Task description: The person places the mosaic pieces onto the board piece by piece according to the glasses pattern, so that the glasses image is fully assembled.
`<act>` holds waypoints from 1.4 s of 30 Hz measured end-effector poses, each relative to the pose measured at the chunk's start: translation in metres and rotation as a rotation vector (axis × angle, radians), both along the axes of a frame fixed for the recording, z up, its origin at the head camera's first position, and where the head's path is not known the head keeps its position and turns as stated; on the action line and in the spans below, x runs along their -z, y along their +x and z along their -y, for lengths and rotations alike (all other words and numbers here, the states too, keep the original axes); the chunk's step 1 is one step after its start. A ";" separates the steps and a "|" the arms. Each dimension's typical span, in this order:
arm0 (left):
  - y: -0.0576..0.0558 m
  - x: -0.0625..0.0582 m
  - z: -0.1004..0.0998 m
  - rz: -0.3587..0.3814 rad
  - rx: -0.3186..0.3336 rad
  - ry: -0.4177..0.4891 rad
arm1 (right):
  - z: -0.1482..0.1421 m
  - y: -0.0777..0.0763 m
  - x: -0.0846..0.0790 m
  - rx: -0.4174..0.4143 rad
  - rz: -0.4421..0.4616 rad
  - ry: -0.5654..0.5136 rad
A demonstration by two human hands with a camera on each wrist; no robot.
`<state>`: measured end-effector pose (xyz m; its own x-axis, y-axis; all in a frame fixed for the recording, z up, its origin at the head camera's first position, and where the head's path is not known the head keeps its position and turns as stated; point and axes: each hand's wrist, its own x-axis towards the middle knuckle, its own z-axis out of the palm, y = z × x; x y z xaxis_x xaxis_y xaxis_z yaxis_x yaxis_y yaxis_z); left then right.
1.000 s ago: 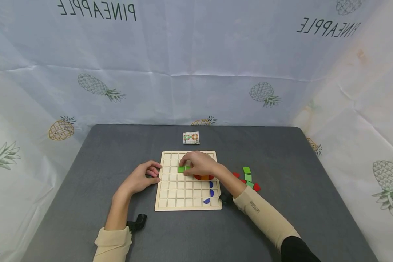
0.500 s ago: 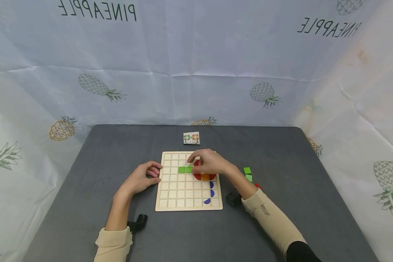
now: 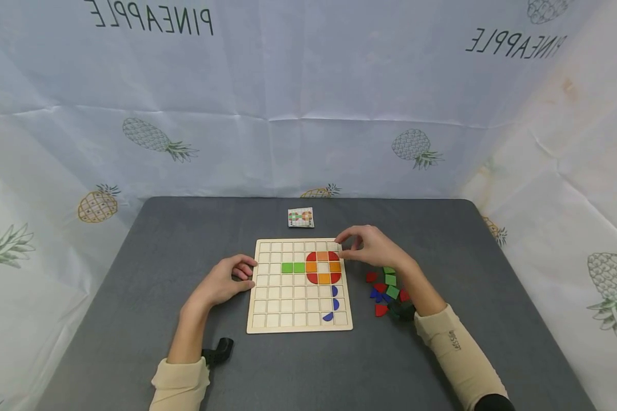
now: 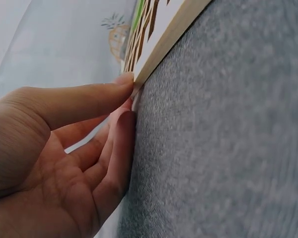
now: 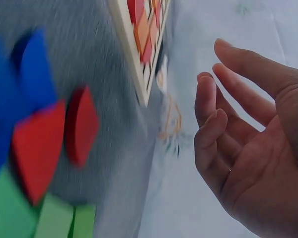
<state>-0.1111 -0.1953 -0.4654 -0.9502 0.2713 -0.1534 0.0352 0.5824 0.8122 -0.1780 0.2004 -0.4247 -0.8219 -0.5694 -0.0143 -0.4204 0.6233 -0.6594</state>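
Note:
A pale wooden grid board (image 3: 277, 309) lies on the dark table. My left hand (image 3: 226, 281) rests at its left edge; in the left wrist view the thumb (image 4: 97, 99) touches the rim. Two green square tiles (image 3: 287, 268) sit side by side in the grid. To their right, red rounded-corner tiles (image 3: 311, 278) and orange square tiles (image 3: 323, 278) form a ring. Several blue half-round pieces (image 3: 336, 304) lie lower down on the right side. My right hand (image 3: 372, 246), fingers loosely bent and holding nothing, hovers by the board's upper right corner.
Right of the board is a loose pile of red pieces (image 3: 381, 310), green tiles (image 3: 392, 291) and blue pieces (image 3: 378, 297), partly under the right forearm. A small pattern card (image 3: 300, 217) lies behind the board. A pineapple-print cloth (image 3: 267, 154) hangs beyond the table.
My right hand has moved right from above the green tiles to the board's upper right corner, uncovering the red and orange ring. My left hand has stayed at the board's edge.

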 end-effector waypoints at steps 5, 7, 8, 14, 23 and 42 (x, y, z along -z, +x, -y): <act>0.001 0.000 -0.004 -0.015 0.003 0.000 | -0.029 0.002 -0.003 0.060 0.010 -0.015; 0.002 0.000 -0.005 -0.019 0.001 -0.005 | -0.038 0.004 -0.003 0.077 0.026 -0.016; 0.002 0.000 -0.005 -0.020 0.001 -0.009 | -0.042 0.004 -0.003 0.083 0.034 -0.016; 0.001 0.001 -0.007 -0.025 0.004 -0.028 | -0.066 0.006 0.001 0.070 0.080 0.021; 0.001 0.002 -0.009 -0.024 0.008 -0.035 | -0.094 0.005 0.011 0.057 0.125 0.037; 0.002 0.002 -0.014 -0.036 0.009 -0.013 | -0.117 0.007 0.026 0.076 0.256 -0.016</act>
